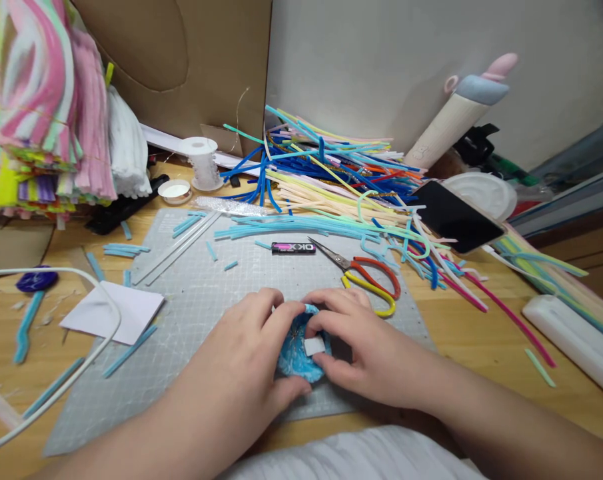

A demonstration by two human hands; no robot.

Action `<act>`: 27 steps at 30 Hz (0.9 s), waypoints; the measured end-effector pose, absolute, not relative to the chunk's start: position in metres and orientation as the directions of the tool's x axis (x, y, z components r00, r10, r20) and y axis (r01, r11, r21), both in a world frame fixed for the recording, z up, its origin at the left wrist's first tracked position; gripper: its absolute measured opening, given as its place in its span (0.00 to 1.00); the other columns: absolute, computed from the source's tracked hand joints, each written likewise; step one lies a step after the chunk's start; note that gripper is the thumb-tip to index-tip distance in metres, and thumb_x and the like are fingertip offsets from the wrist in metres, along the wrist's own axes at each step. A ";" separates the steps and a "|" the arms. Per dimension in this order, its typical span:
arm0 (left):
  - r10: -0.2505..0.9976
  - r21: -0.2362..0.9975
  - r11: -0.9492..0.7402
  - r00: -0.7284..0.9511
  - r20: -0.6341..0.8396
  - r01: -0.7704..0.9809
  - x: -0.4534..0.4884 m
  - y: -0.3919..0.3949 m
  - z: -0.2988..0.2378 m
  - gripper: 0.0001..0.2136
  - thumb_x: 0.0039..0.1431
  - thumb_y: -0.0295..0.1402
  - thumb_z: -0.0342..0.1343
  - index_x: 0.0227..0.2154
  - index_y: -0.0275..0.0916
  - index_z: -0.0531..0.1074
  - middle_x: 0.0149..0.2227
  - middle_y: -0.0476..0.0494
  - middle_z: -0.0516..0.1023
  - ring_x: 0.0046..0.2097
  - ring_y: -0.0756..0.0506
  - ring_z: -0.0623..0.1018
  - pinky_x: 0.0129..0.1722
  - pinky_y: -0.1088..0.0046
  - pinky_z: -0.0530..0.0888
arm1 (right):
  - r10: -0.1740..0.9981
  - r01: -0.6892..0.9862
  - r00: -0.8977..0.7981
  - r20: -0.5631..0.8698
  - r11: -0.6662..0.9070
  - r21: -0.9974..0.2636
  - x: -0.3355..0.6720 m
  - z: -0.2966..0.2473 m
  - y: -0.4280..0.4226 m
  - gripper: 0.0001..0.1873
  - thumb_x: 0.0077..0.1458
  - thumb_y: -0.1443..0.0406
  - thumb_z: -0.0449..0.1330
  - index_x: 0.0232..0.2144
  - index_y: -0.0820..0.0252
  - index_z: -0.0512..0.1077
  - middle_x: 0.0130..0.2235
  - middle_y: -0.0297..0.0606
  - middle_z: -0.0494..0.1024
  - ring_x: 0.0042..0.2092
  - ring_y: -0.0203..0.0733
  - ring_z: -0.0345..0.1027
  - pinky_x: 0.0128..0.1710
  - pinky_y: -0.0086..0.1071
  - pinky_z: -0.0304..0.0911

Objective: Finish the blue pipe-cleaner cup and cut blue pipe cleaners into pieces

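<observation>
A round, cup-like blue fuzzy piece (pixel 292 357) sits low over the cutting mat (pixel 191 320), between my two hands. My left hand (pixel 254 353) curls round its left side, thumb at the near rim and fingers at the far rim. Inside the hollow lies a small white square piece (pixel 314 345). My right hand (pixel 364 347) pinches that square between thumb and fingers, while other fingers rest at the far rim. Scissors (pixel 354 263) with red and yellow handles lie just beyond, beside a black-and-pink battery (pixel 294 248).
Many pipe cleaners (pixel 321 167) spread along the back, with bundles (pixel 36 87) at upper left. A phone (pixel 456 217) lies at right. White paper (pixel 118 310), cut blue pieces and a white cable (pixel 106 293) lie at left. A clear-thread spool (pixel 204 163) stands near the cardboard (pixel 221 60).
</observation>
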State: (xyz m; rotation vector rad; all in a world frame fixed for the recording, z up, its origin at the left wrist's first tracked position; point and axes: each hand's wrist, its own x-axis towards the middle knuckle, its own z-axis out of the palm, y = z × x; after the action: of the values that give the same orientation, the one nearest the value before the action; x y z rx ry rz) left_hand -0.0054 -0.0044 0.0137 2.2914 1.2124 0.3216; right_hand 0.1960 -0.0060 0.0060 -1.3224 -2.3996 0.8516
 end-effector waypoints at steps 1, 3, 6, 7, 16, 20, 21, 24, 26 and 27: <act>0.821 0.549 -0.462 0.570 -0.032 0.697 -0.005 -0.004 0.014 0.28 0.45 0.35 0.64 0.50 0.47 0.60 0.49 0.43 0.65 0.49 0.39 0.69 0.48 0.54 0.70 | 0.835 0.671 -0.549 -0.040 0.412 -0.617 0.196 0.006 -0.006 0.08 0.50 0.68 0.58 0.36 0.55 0.69 0.51 0.38 0.65 0.54 0.45 0.56 0.54 0.45 0.47; 0.822 0.550 -0.459 0.568 -0.034 0.698 -0.006 -0.004 0.013 0.28 0.45 0.35 0.64 0.50 0.47 0.60 0.49 0.43 0.65 0.49 0.39 0.69 0.48 0.54 0.70 | 0.831 0.659 -0.555 -0.026 0.420 -0.624 0.197 0.005 -0.006 0.08 0.49 0.69 0.58 0.34 0.55 0.70 0.51 0.38 0.65 0.55 0.45 0.55 0.55 0.46 0.46; 0.820 0.555 -0.453 0.570 -0.046 0.697 -0.006 -0.005 0.013 0.28 0.45 0.35 0.64 0.50 0.46 0.60 0.49 0.43 0.65 0.49 0.39 0.69 0.48 0.55 0.69 | 0.830 0.648 -0.557 -0.006 0.430 -0.629 0.197 0.004 -0.005 0.08 0.49 0.69 0.59 0.33 0.55 0.70 0.52 0.37 0.64 0.56 0.45 0.54 0.56 0.46 0.45; 0.820 0.557 -0.453 0.571 -0.048 0.696 -0.006 -0.005 0.013 0.28 0.45 0.35 0.64 0.49 0.46 0.61 0.49 0.43 0.65 0.49 0.40 0.69 0.48 0.55 0.69 | 0.830 0.646 -0.557 -0.003 0.431 -0.630 0.197 0.003 -0.004 0.08 0.48 0.69 0.59 0.34 0.55 0.70 0.52 0.37 0.64 0.56 0.45 0.54 0.56 0.46 0.44; 0.825 0.563 -0.440 0.563 -0.055 0.700 -0.004 -0.004 0.013 0.27 0.44 0.34 0.64 0.49 0.46 0.62 0.48 0.44 0.65 0.47 0.40 0.69 0.47 0.56 0.69 | 0.850 0.715 -0.527 -0.011 0.436 -0.546 0.192 0.011 -0.006 0.05 0.49 0.67 0.59 0.30 0.58 0.66 0.48 0.39 0.65 0.53 0.45 0.56 0.55 0.46 0.44; 0.821 0.534 -0.476 0.571 -0.015 0.699 -0.005 -0.003 0.015 0.27 0.44 0.34 0.64 0.49 0.45 0.63 0.49 0.42 0.65 0.48 0.40 0.68 0.47 0.56 0.69 | 0.836 0.736 -0.549 -0.027 0.468 -0.489 0.192 0.014 -0.007 0.04 0.50 0.66 0.58 0.31 0.58 0.66 0.48 0.42 0.65 0.53 0.47 0.56 0.56 0.50 0.40; 0.809 0.514 -0.507 0.588 0.008 0.692 -0.006 -0.003 0.015 0.25 0.45 0.34 0.64 0.48 0.46 0.65 0.50 0.42 0.65 0.49 0.39 0.68 0.47 0.55 0.69 | 0.832 0.734 -0.554 -0.030 0.471 -0.489 0.192 0.014 -0.007 0.04 0.51 0.66 0.57 0.31 0.58 0.66 0.49 0.42 0.65 0.54 0.47 0.56 0.56 0.50 0.40; 0.751 0.432 -0.614 0.657 0.062 0.661 -0.009 0.001 0.018 0.12 0.50 0.37 0.61 0.39 0.47 0.72 0.51 0.44 0.66 0.52 0.37 0.65 0.49 0.53 0.67 | 0.826 0.719 -0.564 -0.017 0.481 -0.502 0.193 0.013 -0.008 0.03 0.51 0.66 0.57 0.32 0.57 0.67 0.49 0.41 0.65 0.55 0.46 0.55 0.56 0.49 0.41; 0.723 0.395 -0.651 0.688 0.063 0.648 -0.011 0.003 0.019 0.08 0.51 0.41 0.59 0.35 0.47 0.75 0.50 0.45 0.67 0.53 0.36 0.64 0.49 0.51 0.65 | 0.828 0.711 -0.561 0.006 0.485 -0.510 0.193 0.012 -0.008 0.03 0.51 0.67 0.57 0.32 0.57 0.67 0.50 0.40 0.65 0.55 0.45 0.55 0.57 0.49 0.39; 0.718 0.385 -0.657 0.694 0.058 0.647 -0.011 0.004 0.019 0.09 0.51 0.42 0.59 0.34 0.48 0.76 0.50 0.45 0.68 0.53 0.36 0.64 0.50 0.51 0.65 | 0.830 0.708 -0.558 0.011 0.483 -0.515 0.193 0.011 -0.008 0.03 0.50 0.67 0.57 0.31 0.57 0.66 0.50 0.39 0.65 0.55 0.45 0.55 0.57 0.49 0.39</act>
State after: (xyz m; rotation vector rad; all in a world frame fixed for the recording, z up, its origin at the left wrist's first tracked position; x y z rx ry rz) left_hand -0.0113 0.0042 0.0188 2.5700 1.0720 0.2929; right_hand 0.1934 -0.0079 0.0112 -1.3116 -2.4729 0.6785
